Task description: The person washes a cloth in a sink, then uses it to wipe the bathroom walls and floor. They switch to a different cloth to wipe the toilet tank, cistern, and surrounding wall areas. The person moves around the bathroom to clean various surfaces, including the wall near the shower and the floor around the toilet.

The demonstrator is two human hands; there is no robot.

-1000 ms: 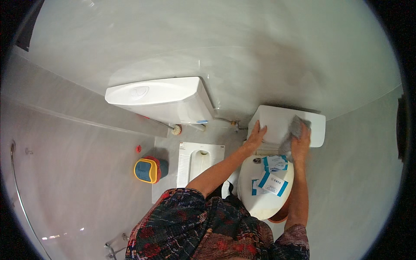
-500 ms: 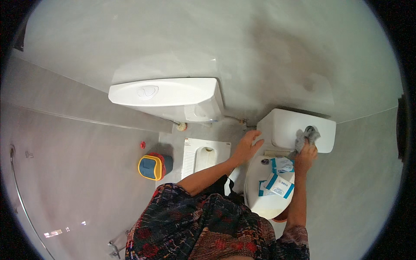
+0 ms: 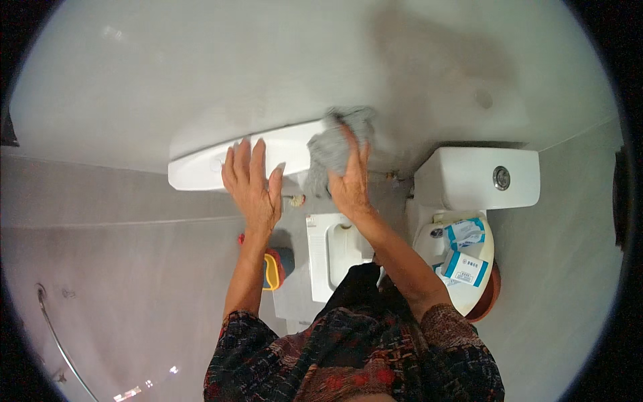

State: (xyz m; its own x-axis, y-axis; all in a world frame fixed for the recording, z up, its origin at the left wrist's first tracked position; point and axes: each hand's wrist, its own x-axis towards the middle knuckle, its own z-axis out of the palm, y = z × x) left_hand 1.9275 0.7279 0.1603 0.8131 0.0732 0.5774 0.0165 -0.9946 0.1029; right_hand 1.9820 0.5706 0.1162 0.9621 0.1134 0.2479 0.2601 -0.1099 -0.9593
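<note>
**Grey cloth pressed to the wall cistern, other hand braced beside it**

The grey cloth sits bunched against the right end of the white wall cistern, up where the tank meets the pale wall. The right hand has it pinned there, fingers curled up into the folds so the cloth stays wadded under the palm rather than hanging loose. That grip looks suited to rubbing with pressure.

The left hand holds nothing. It lies flat on the cistern's front, fingers spread wide and pointing upward, just beside the cloth but not touching it. Spread like that, it likely steadies the person leaning in over the fixture.

Directly beneath the hands, on the floor, lies the white squat pan, with a small yellow and blue container near its left edge. A short pipe fitting shows under the tank between the two wrists; what it joins to is hard to make out from here.

Off to the right stands a seated toilet with its own white tank, well apart from the hands. Two blue and white packets rest on its closed lid. The person's dark patterned sleeves fill the lower edge.
</note>
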